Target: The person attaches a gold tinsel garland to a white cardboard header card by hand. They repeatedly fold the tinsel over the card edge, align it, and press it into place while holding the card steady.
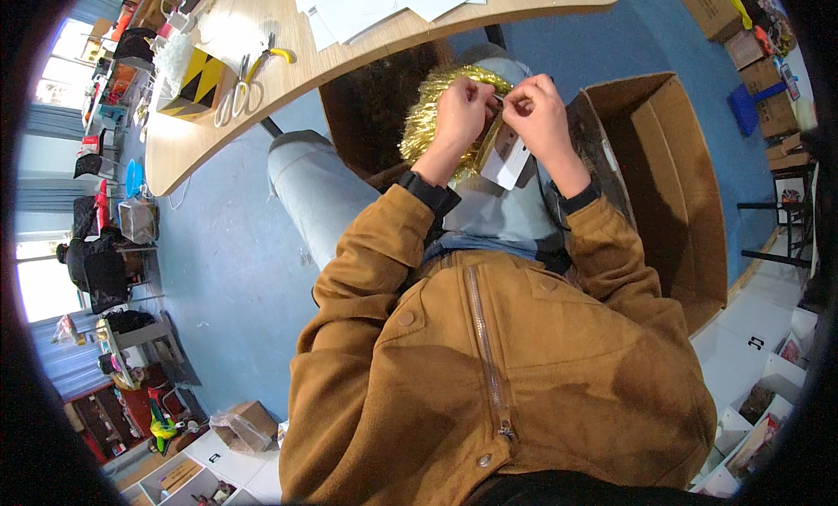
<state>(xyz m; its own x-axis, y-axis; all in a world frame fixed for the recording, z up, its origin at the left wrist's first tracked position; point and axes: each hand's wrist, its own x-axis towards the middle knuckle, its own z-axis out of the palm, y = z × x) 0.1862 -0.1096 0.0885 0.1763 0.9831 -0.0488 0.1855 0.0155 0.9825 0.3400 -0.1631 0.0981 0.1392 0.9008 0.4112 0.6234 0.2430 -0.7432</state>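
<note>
On my lap lies a shiny bundle of gold tinsel. My left hand is above it, its fingers closed in a pinch. Close by on the right, my right hand pinches too, thumb against fingers. A small dark bit shows between the two sets of fingertips, too small to make out. Just below my hands, a white and tan box-like piece with small dark marks rests tilted against the tinsel. How it joins the tinsel is hidden.
A wooden table stands ahead, with papers, yellow-handled pliers, scissors and a black-and-yellow box on it. To my right is an open cardboard box. A dark brown container stands partly under the table.
</note>
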